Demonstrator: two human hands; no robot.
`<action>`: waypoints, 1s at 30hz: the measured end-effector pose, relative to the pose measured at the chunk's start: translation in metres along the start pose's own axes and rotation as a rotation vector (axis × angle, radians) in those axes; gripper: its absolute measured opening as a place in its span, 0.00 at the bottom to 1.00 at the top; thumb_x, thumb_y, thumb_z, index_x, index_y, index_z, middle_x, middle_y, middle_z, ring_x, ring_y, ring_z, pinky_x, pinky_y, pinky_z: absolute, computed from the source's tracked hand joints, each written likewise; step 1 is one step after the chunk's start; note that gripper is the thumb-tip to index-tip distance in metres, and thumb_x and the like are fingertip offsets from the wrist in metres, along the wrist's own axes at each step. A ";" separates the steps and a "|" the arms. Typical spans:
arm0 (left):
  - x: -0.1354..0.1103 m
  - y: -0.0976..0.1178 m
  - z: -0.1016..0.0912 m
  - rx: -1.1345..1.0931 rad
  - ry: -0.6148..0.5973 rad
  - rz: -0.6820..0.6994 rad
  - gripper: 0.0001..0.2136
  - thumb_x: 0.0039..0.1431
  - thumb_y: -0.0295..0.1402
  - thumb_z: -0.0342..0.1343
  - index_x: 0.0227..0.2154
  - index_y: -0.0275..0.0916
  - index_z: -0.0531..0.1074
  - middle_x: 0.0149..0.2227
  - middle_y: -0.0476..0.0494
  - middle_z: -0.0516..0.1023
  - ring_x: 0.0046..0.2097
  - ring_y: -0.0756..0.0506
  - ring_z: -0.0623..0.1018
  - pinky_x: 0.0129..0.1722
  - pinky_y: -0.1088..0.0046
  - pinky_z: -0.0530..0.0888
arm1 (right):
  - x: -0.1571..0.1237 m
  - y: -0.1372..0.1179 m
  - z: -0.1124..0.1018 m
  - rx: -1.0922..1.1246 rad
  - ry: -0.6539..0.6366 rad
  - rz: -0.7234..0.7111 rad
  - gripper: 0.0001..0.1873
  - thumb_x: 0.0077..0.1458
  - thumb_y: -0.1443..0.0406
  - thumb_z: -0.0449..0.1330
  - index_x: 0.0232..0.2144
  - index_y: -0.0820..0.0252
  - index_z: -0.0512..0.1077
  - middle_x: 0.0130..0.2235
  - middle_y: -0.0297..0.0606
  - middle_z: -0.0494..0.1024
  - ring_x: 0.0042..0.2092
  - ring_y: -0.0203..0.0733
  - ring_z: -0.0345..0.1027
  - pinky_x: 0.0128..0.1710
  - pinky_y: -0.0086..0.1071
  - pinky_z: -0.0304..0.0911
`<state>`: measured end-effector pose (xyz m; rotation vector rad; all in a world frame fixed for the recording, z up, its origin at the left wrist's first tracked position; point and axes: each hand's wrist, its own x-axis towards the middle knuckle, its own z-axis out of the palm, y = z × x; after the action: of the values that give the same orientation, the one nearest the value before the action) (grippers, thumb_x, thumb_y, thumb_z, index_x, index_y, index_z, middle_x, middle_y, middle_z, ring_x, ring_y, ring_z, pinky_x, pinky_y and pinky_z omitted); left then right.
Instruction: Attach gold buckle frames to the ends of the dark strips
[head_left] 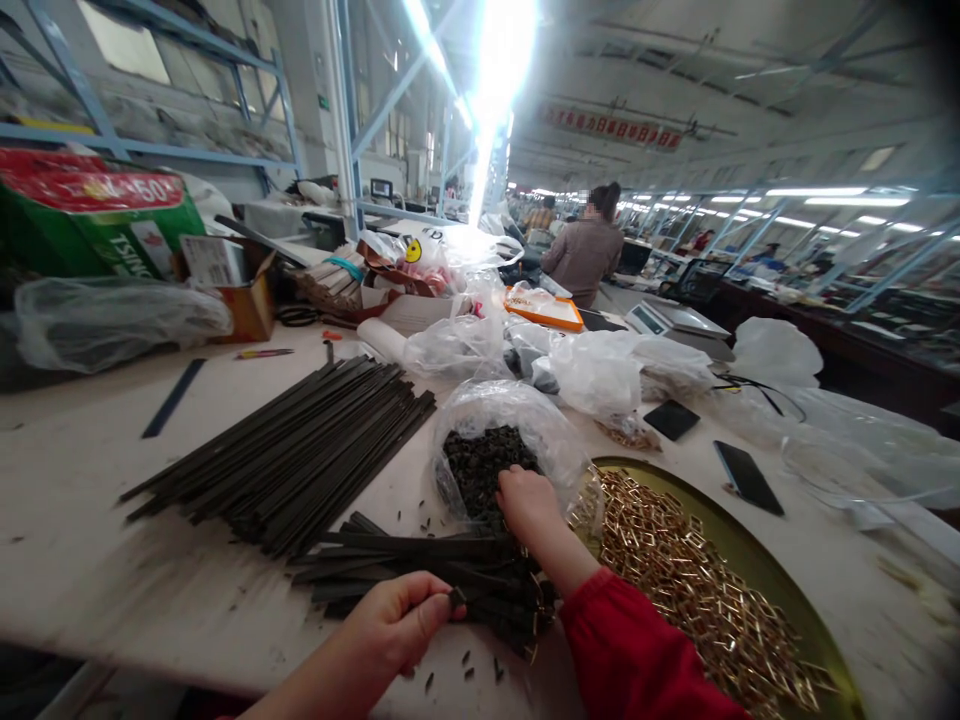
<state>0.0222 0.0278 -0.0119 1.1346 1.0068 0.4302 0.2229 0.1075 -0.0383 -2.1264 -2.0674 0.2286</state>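
Note:
My left hand (401, 625) is closed in a pinch at the front of the table. From between its thumb and finger pokes the end of a black strip (457, 597); the rest of it is hidden. My right hand (529, 505), below a red sleeve, reaches into a clear plastic bag (559, 430) of small black pieces (480, 462). Its fingers are curled together at the pieces, and whatever they grip is hidden. Between my hands lies a bundle of black strips (405, 560), some with gold buckles (536, 610) at their right ends.
A larger stack of black strips (292, 450) lies at left. On the right, a round gold tray (814, 610) holds many gold rectangular buckles (690, 570). Beyond it are a phone (748, 477), a dark flat object (671, 420) and plastic bags (600, 375). A person (585, 250) stands farther back.

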 end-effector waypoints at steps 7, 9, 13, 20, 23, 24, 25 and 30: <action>-0.006 0.004 0.000 -0.025 0.050 0.007 0.26 0.40 0.58 0.54 0.27 0.37 0.66 0.12 0.62 0.51 0.15 0.55 0.49 0.15 0.78 0.46 | -0.017 -0.001 -0.017 0.156 0.102 -0.040 0.04 0.49 0.72 0.54 0.29 0.63 0.69 0.35 0.45 0.73 0.39 0.44 0.68 0.38 0.34 0.60; -0.006 0.010 0.000 -0.044 0.054 0.050 0.27 0.40 0.59 0.54 0.28 0.36 0.66 0.12 0.62 0.50 0.15 0.55 0.49 0.15 0.78 0.45 | -0.032 -0.008 -0.025 0.251 0.110 -0.054 0.03 0.52 0.69 0.54 0.31 0.62 0.67 0.31 0.39 0.73 0.34 0.39 0.69 0.35 0.30 0.62; -0.005 0.028 0.003 -0.034 0.081 0.146 0.26 0.42 0.57 0.54 0.29 0.34 0.67 0.13 0.61 0.52 0.16 0.55 0.51 0.16 0.78 0.46 | -0.068 -0.030 -0.033 0.763 0.048 -0.100 0.07 0.50 0.62 0.57 0.29 0.59 0.64 0.27 0.31 0.71 0.29 0.34 0.67 0.30 0.25 0.63; -0.006 0.029 0.006 0.033 0.137 0.188 0.21 0.47 0.51 0.52 0.29 0.34 0.67 0.15 0.60 0.53 0.18 0.54 0.53 0.18 0.78 0.49 | -0.098 -0.048 -0.033 1.501 -0.117 0.136 0.18 0.38 0.59 0.67 0.30 0.61 0.67 0.28 0.31 0.71 0.29 0.33 0.64 0.31 0.27 0.61; -0.003 0.020 0.003 0.081 0.157 0.217 0.19 0.50 0.49 0.50 0.29 0.34 0.68 0.17 0.58 0.55 0.20 0.53 0.55 0.19 0.78 0.52 | -0.100 -0.050 -0.026 1.515 -0.078 0.153 0.17 0.37 0.59 0.67 0.25 0.60 0.64 0.24 0.28 0.68 0.26 0.32 0.61 0.28 0.26 0.58; -0.003 0.017 0.003 0.110 0.167 0.231 0.18 0.52 0.47 0.50 0.29 0.33 0.68 0.18 0.57 0.57 0.21 0.53 0.56 0.20 0.78 0.53 | -0.101 -0.051 -0.025 1.495 -0.059 0.151 0.17 0.38 0.59 0.66 0.25 0.60 0.63 0.23 0.28 0.67 0.26 0.32 0.60 0.27 0.26 0.58; -0.002 0.015 0.003 0.146 0.182 0.248 0.17 0.53 0.46 0.49 0.29 0.33 0.69 0.19 0.56 0.59 0.22 0.52 0.58 0.22 0.77 0.55 | -0.102 -0.052 -0.024 1.445 -0.025 0.142 0.16 0.39 0.60 0.66 0.24 0.60 0.62 0.23 0.28 0.66 0.26 0.32 0.59 0.27 0.26 0.57; -0.005 0.011 0.005 0.302 0.246 0.324 0.15 0.57 0.41 0.46 0.29 0.35 0.71 0.27 0.49 0.70 0.32 0.47 0.68 0.32 0.74 0.63 | -0.108 -0.054 -0.023 1.073 0.142 0.024 0.08 0.49 0.60 0.57 0.26 0.60 0.67 0.25 0.33 0.67 0.28 0.36 0.60 0.28 0.28 0.57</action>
<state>0.0255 0.0260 0.0006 1.5546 1.1300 0.7064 0.1721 0.0009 -0.0041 -1.4168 -1.3186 0.9073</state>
